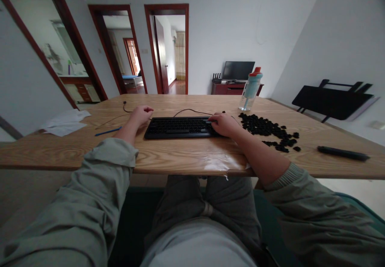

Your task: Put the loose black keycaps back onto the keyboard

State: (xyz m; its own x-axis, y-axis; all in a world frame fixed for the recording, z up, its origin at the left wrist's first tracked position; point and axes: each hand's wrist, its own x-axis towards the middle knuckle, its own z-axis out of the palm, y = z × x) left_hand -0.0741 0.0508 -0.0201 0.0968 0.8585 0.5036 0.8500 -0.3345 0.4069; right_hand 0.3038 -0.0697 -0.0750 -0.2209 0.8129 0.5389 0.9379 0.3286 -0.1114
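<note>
A black keyboard (pixel 180 128) lies flat on the wooden table (pixel 168 154) in front of me. My left hand (pixel 140 115) rests beside its left end, fingers curled together; whether anything is between them is too small to tell. Over the right end of the keyboard is my right hand (pixel 224 124), its fingers bent down onto the keys, with any small thing under them hidden. Many small black pieces (pixel 258 125), which look like loose keycaps, are spread in a pile to the right of my right hand.
A clear bottle with a red lid (pixel 251 90) stands behind the black pieces. A long black object (pixel 343 153) lies far right. On the left are white paper (pixel 64 123), a blue pen-like stick (pixel 108 131) and a thin cable (pixel 192 110) behind the keyboard.
</note>
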